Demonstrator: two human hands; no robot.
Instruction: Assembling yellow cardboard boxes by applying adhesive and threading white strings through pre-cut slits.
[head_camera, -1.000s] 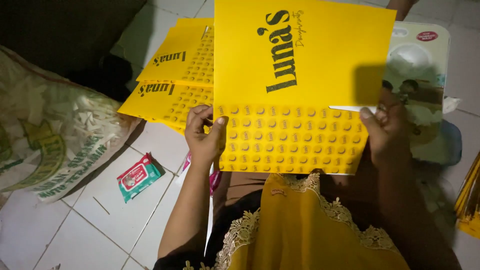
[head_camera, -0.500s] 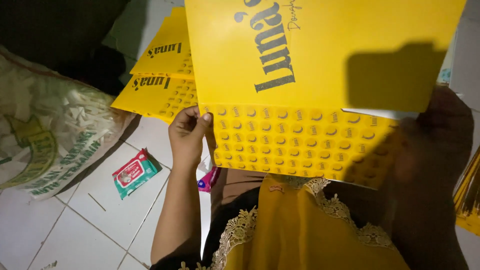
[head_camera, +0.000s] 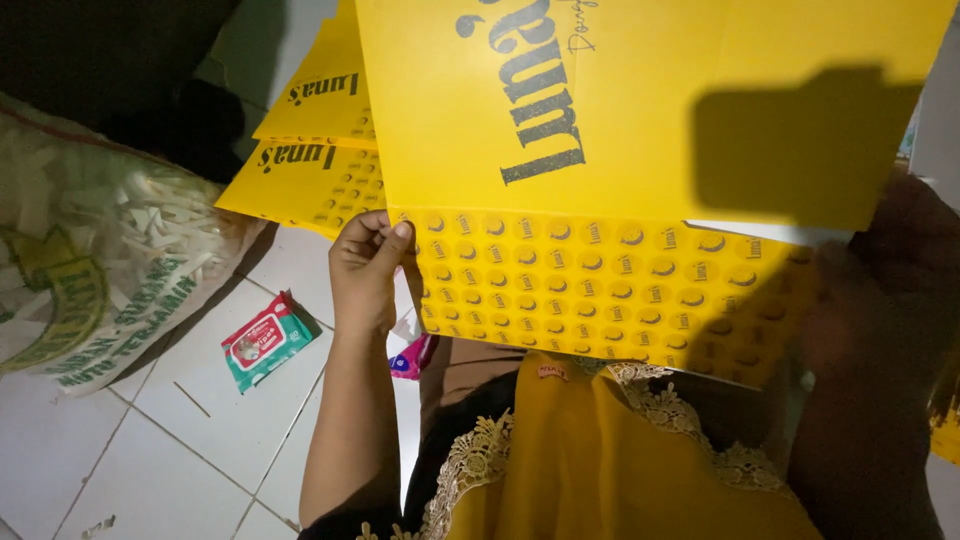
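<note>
The person is holding a large yellow sheet (head_camera: 640, 130) of flat printed card up in the middle and upper right of the frame, above their lap. The left hand (head_camera: 365, 275), at centre left, is pinching the sheet's left edge where the plain upper panel meets the dotted lower panel, thumb on the front and fingers curled behind, so that grip is closed on the sheet. The right hand (head_camera: 880, 290), at the right edge, is lying in deep shadow beside the sheet's lower right corner; it seems to be supporting that side, but I cannot tell whether its grip is closed.

The sheet looks flat, with one crease line showing between the panels and no sides raised, so any folding appears to be at an early stage. More yellow sheets (head_camera: 310, 150) are lying flat on the floor (head_camera: 200, 420) at upper left, seemingly not yet handled. A woven sack (head_camera: 90, 270) is resting at far left, and a small red-and-green packet (head_camera: 265, 340) is lying on the tiles below the left hand.
</note>
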